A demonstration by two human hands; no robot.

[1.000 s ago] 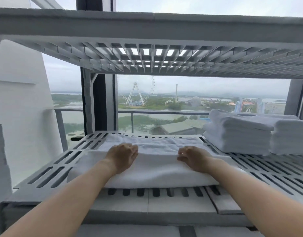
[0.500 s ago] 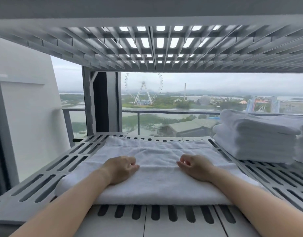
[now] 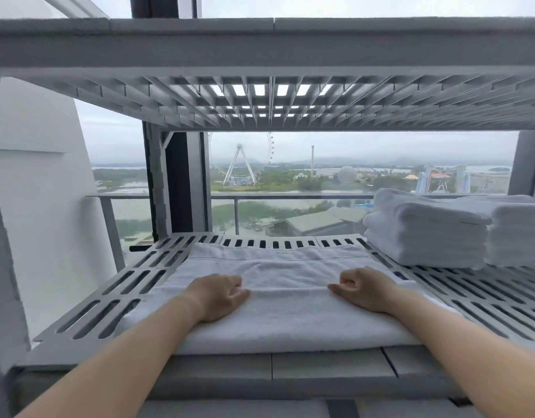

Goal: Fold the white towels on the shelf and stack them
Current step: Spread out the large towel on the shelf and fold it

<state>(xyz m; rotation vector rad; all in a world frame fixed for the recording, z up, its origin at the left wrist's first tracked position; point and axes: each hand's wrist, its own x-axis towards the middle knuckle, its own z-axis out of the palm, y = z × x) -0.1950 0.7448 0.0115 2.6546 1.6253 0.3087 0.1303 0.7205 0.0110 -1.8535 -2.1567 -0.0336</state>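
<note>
Pressing the fold flat calls for even downward weight from both sides, so the layers lie square before the next fold. At 9 o'clock the grey slotted plastic shelf point(image 3: 109, 300) lies bare. Toward 6 o'clock the left hand point(image 3: 219, 297) rests knuckles-up on the half-folded white terry towel point(image 3: 286, 306), fingers curled loosely under, gripping nothing that I can see. Just right of centre the right hand point(image 3: 362, 289) mirrors it, fingers half-curled, thumb lying along the crease. At 3 o'clock stands the stack of folded white towels point(image 3: 426, 227), well apart.
</note>
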